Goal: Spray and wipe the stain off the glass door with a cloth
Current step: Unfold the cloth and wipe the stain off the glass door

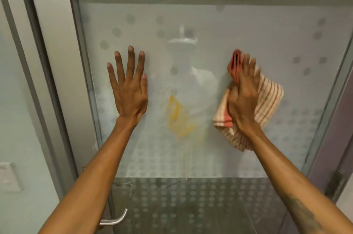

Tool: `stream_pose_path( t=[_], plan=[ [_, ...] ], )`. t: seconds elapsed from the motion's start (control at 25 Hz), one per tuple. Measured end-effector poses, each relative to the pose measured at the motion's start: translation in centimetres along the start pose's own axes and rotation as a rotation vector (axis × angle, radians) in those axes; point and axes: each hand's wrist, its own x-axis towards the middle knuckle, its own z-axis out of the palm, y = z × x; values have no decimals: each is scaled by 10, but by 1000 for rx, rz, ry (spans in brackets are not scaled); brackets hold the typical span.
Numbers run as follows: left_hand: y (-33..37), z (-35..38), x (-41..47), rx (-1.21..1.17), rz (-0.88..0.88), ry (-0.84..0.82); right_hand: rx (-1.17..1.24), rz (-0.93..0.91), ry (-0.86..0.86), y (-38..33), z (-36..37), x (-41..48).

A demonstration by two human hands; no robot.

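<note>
A frosted, dotted glass door (257, 38) fills the view. A smeared yellow-orange stain (178, 117) sits on the glass at centre, with thin drips running down below it. My left hand (129, 88) lies flat on the glass just left of the stain, fingers spread, holding nothing. My right hand (243, 96) is to the right of the stain, a little blurred, and grips a red-and-cream striped cloth (267, 101) bunched against the glass. No spray bottle is in view.
A metal lever handle (114, 220) sits at the door's lower left on a lock plate. The grey door frame (57, 73) runs down the left, a hinge (337, 184) on the right frame. A white wall switch (9, 176) is at far left.
</note>
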Motion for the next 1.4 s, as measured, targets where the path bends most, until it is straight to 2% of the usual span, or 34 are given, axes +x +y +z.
stream_pose_path(
  t=[0.08,0.16,0.24,0.32,0.4,0.56,0.6,0.64,0.68,0.72,0.8,0.84,0.92,0.96,1.0,1.08,1.12,1.2,1.28,1.4],
  plan=[
    [0,3,-1,-6,13,0,82,-1,10,-49,26,20],
    [-2,3,0,-20,35,-3,51,-241,-104,-88,54,1],
    [-8,0,0,-55,46,-17,-13,-519,-317,-98,63,-52],
    [-16,-4,-2,-64,82,-34,27,-604,-459,-68,47,-96],
    [-23,-6,-4,-36,129,-48,80,-533,-438,-26,22,-108],
    [-22,-2,-4,3,108,-28,6,-107,-157,-22,13,-43],
    [-23,-1,-4,-15,111,-32,6,-43,-163,-34,24,-29],
    [-24,0,-6,-33,120,-29,22,8,-246,-46,34,-24],
    [-25,0,-7,-43,128,-18,70,44,-411,-61,38,-28],
    [-26,-1,-7,-47,129,-13,67,10,-551,-71,40,-41],
    [-28,-1,-4,-65,123,-30,127,-303,-511,-80,39,-79],
    [-28,-2,-4,-57,124,-31,155,-450,-553,-72,35,-102],
    [-27,-3,-5,-20,122,-24,139,-589,-854,-50,16,-135],
    [-27,-3,-5,-10,119,-19,105,-569,-819,-28,6,-143],
    [-26,-3,-6,3,111,-7,41,-457,-671,-5,0,-142],
    [-22,-2,-8,43,75,33,-55,-111,-383,34,-18,-123],
    [-20,-1,-7,46,54,43,-17,40,-229,47,-23,-106],
    [-18,2,-7,37,46,41,149,178,-62,36,-17,-72],
    [-19,5,-9,53,54,57,282,109,-132,-3,4,-64],
    [-22,9,-7,49,46,66,246,-209,-218,-50,43,-77]
  ],
)
